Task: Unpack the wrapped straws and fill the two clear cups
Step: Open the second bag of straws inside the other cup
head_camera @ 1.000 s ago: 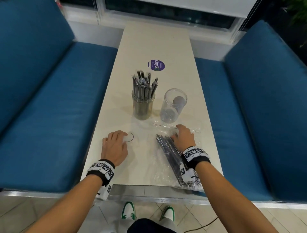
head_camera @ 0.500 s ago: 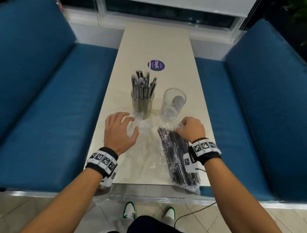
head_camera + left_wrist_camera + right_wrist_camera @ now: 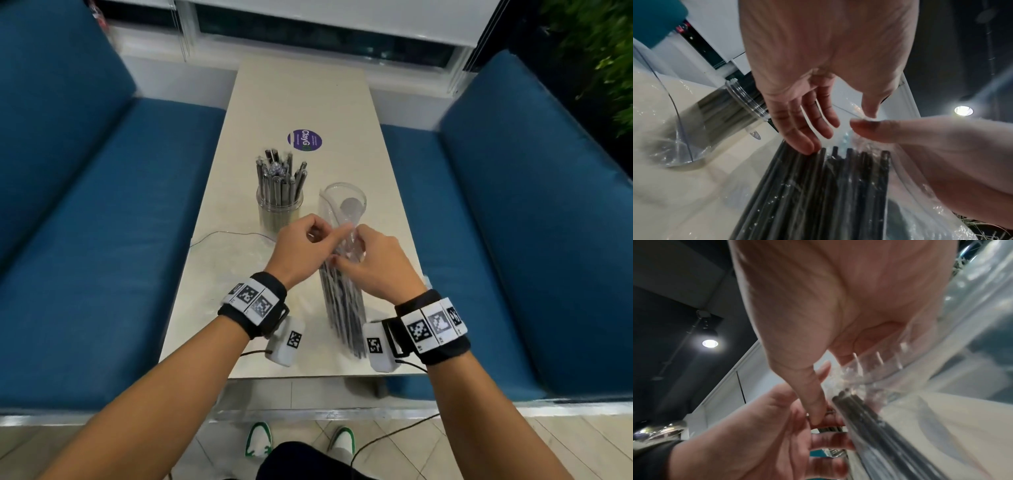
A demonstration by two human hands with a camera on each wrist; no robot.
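Both hands are working the clear bag (image 3: 342,301) of dark straws (image 3: 818,186) open at its mouth. Right hand (image 3: 380,267) is pinching the plastic; left hand (image 3: 301,246) is too, spare fingers (image 3: 807,129) loose. Second cup (image 3: 342,205) is waiting empty.

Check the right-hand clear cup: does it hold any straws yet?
Empty. The right-hand clear cup shows only its bare base, while the left cup is packed with straws.

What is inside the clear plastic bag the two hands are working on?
The clear plastic bag holds a bundle of dark straws, ends near its open mouth. The bundle's near end is hidden behind the right wrist camera, so no count is possible.
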